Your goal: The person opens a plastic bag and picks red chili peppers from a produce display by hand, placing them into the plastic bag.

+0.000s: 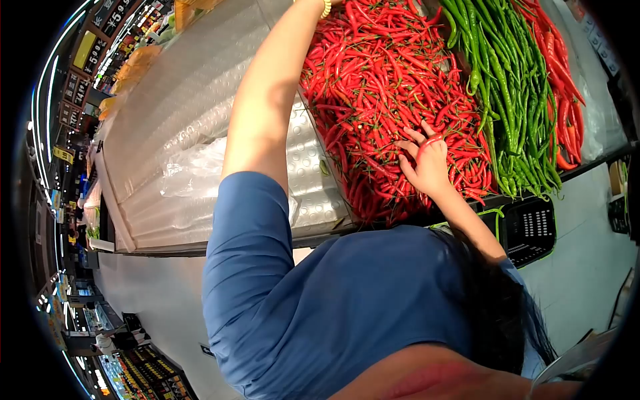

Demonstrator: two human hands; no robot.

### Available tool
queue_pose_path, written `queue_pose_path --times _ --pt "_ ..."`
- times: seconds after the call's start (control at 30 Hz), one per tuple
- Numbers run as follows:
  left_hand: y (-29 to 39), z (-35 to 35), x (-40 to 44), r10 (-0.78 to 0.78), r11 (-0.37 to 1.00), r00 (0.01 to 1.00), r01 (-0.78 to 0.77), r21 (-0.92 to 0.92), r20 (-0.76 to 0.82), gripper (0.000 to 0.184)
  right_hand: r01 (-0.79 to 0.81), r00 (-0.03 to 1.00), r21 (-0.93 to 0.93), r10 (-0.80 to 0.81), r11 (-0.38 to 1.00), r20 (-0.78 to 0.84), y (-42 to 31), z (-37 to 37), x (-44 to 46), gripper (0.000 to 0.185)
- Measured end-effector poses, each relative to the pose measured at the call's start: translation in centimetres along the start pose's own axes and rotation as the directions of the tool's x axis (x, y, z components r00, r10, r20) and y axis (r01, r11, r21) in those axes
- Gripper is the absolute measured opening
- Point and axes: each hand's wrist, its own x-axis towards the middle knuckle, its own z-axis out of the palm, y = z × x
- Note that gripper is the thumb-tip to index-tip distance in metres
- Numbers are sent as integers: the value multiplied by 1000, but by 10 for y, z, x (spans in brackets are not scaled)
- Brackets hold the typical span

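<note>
My right hand [430, 161] is over a big heap of small red chillies [373, 87] with green stems. Its fingers are spread and touch the top of the pile. One red chilli [433, 141] lies across the base of the fingers, not gripped. My left arm [263, 107] reaches to the top edge of the head view, past the left side of the heap. A yellow bracelet [327, 8] circles that wrist, and the left hand beyond it is cut off by the frame.
Long green peppers [510, 100] lie right of the heap, with larger red peppers [563, 100] beyond. A dimpled metal display [310, 167] on the left carries a crumpled clear plastic bag [200, 167]. A black basket [530, 230] stands below the counter edge. Price signs [83, 53] hang far left.
</note>
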Motion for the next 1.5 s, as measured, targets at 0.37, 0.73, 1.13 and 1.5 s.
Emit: queue_pose_path --times 0.37,0.73,1.13,1.5 --pt "-70 8 -239 313 929 707 -365 51 -634 74 -26 978 17 22 1000 209 -4 -13 12 32" --pt "-339 77 -356 -755 656 455 515 -552 -472 67 74 953 89 -97 993 288 20 -43 157 25" --pt "-266 29 -282 -612 733 163 485 -477 -774 58 172 973 -173 -139 970 185 20 -13 180 41" --pt "-193 57 -238 -243 447 907 -209 -870 -343 71 184 983 -624 -127 760 136 48 10 204 44"
